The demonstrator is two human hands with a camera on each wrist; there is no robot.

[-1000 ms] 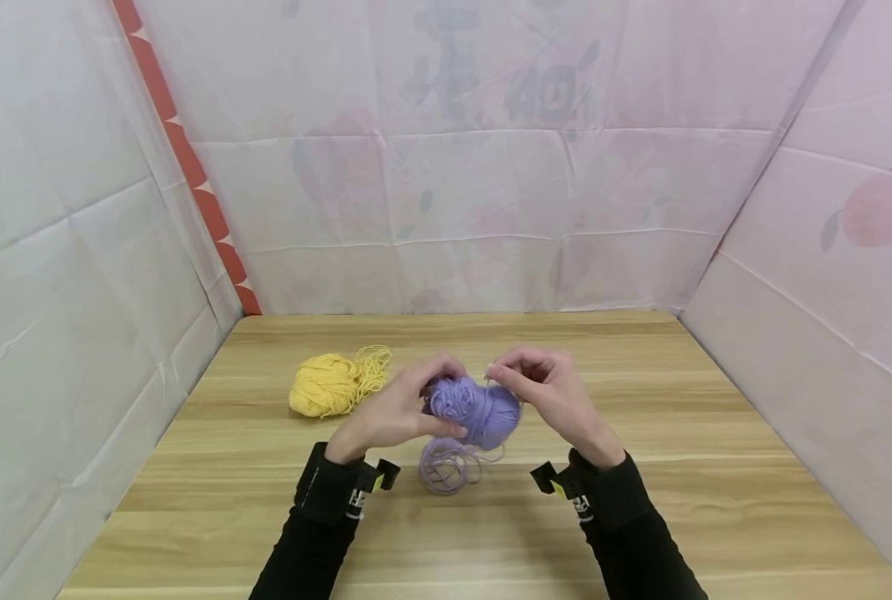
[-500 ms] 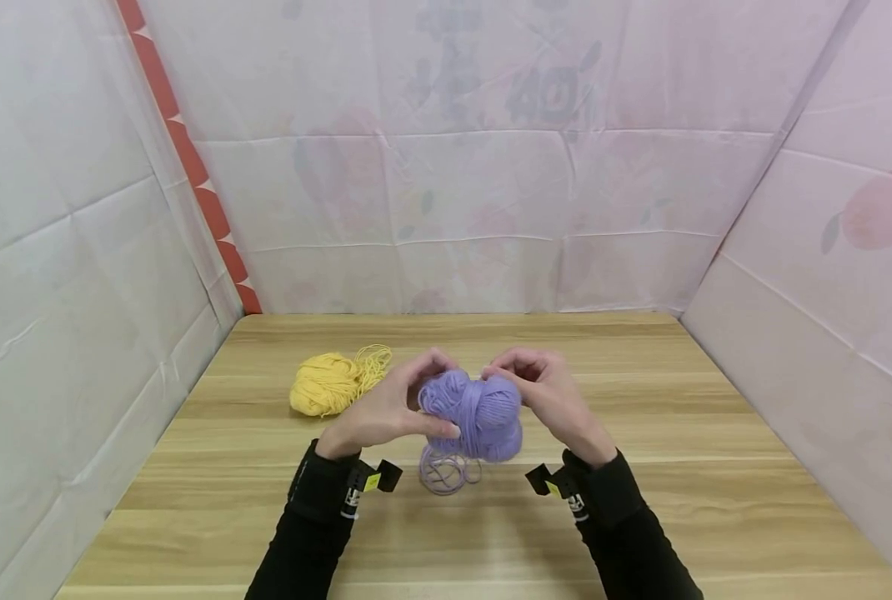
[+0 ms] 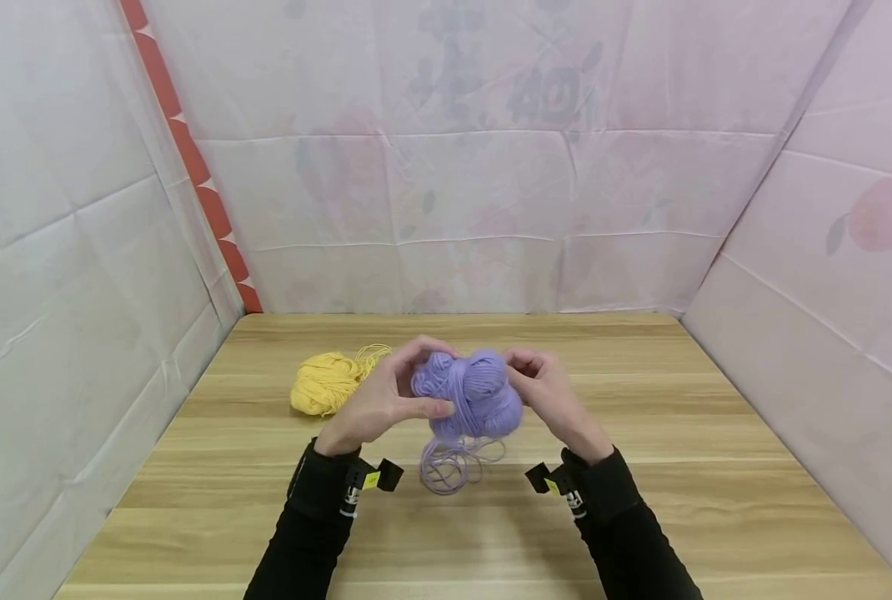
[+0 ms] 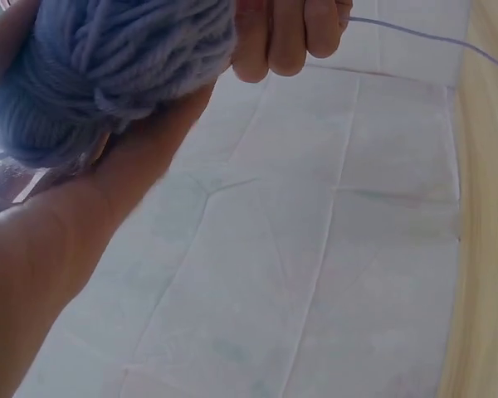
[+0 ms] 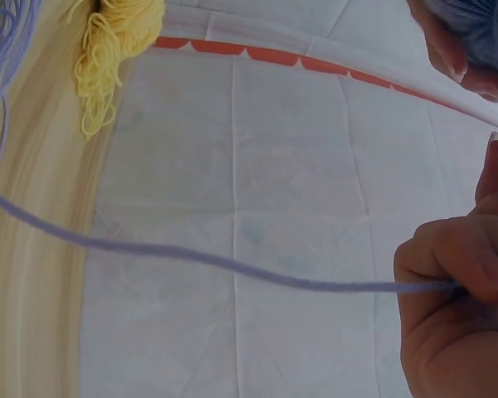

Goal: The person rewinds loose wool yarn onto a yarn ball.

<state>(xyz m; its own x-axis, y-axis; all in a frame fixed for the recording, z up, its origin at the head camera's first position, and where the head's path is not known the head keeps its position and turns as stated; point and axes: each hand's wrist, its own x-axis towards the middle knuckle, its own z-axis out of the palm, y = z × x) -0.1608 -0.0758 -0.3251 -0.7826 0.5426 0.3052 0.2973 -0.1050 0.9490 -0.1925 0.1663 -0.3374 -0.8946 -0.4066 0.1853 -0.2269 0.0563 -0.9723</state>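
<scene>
In the head view my left hand (image 3: 378,400) grips a purple yarn ball (image 3: 472,396) from its left side, thumb in front and fingers behind. The ball is held up over the table, with wraps of yarn round its middle. At its right side my right hand (image 3: 551,400) pinches a purple strand (image 5: 232,264), which shows in the right wrist view running from the curled fingers down toward the table. Loose purple loops (image 3: 446,467) lie on the wood below the ball. The fingertips of the right hand are partly hidden behind the ball in the head view.
A yellow yarn ball (image 3: 324,383) with loose loops lies on the wooden table (image 3: 191,500), left of and behind the left hand. White patterned sheets (image 3: 491,192) enclose the table at the back and both sides.
The purple ball has been turned in the left hand and raised a little away from the table. My right hand has gone from above the ball's top to its right side.
</scene>
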